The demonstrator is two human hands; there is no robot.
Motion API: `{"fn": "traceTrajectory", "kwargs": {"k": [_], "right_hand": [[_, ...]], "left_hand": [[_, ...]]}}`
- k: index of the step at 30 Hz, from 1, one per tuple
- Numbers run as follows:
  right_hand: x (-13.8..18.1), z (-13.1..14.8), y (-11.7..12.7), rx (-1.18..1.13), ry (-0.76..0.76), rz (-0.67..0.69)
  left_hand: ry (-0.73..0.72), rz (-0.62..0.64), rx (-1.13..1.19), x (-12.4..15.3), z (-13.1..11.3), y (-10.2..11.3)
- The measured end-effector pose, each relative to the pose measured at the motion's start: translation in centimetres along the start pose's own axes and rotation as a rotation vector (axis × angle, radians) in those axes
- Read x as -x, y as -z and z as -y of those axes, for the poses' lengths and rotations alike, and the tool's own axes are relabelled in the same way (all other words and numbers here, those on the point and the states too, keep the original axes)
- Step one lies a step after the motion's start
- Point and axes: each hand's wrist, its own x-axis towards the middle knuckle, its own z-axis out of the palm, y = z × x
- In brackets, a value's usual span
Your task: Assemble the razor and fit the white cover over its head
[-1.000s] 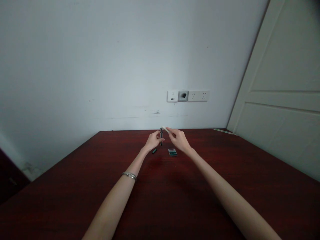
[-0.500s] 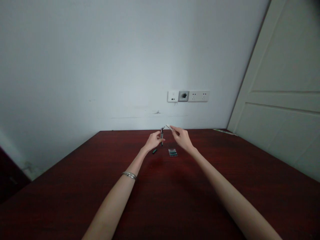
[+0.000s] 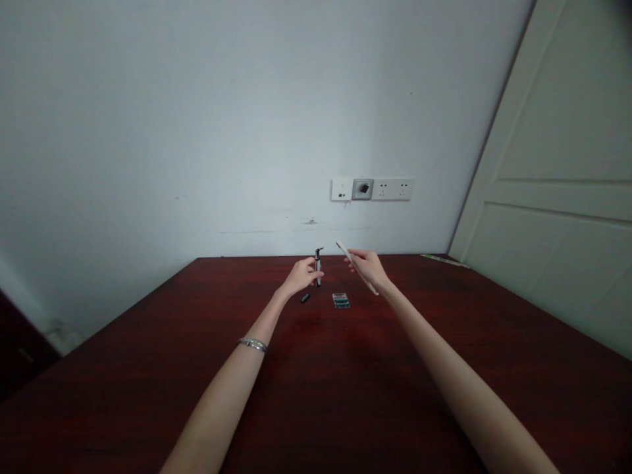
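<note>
Upright in my left hand (image 3: 301, 276) is a slim black-and-silver pen-like tool (image 3: 318, 271), pinched between thumb and fingers. Its top bends to the right and ends in a thin tip. My right hand (image 3: 368, 266) is closed around a long, thin white object (image 3: 366, 283) that slants from upper left to lower right; its exact kind does not show. A gap separates the two held things. Below them on the table lies a small clear case (image 3: 340, 301) with dark green contents. A short dark green piece (image 3: 305, 298) lies left of it, under my left hand.
The dark red wooden table (image 3: 316, 382) reaches back to a pale wall. Sockets and switches (image 3: 392, 189) are mounted on that wall. A light panelled door (image 3: 557, 217) leans in at the right, and a flat strip (image 3: 444, 261) lies near the table's back right corner.
My right hand has shifted slightly right, and the white object has turned so that its length shows. My left hand and the pen-like tool have moved a little left.
</note>
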Motion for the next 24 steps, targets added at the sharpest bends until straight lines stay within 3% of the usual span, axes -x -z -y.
{"fn": "traceTrajectory", "kwargs": {"k": [6,10,17,24], "right_hand": [[0.2,0.3,-0.1,-0.171,-0.126,0.054],[0.4,0.4,0.2,-0.170,-0.113,0.112],[2.4,-0.5,0.1,0.264,0.220,0.392],[5.9,-2.1,-0.4,0.408,0.402,0.598]], "left_hand": [[-0.007,0.001,-0.033,0.0,-0.1,0.3],[0.001,-0.023,-0.041,-0.2,-0.2,1.3],[0.054,-0.050,-0.010,-0.2,0.1,3.8],[0.075,-0.015,-0.007,0.1,-0.3,3.2]]}}
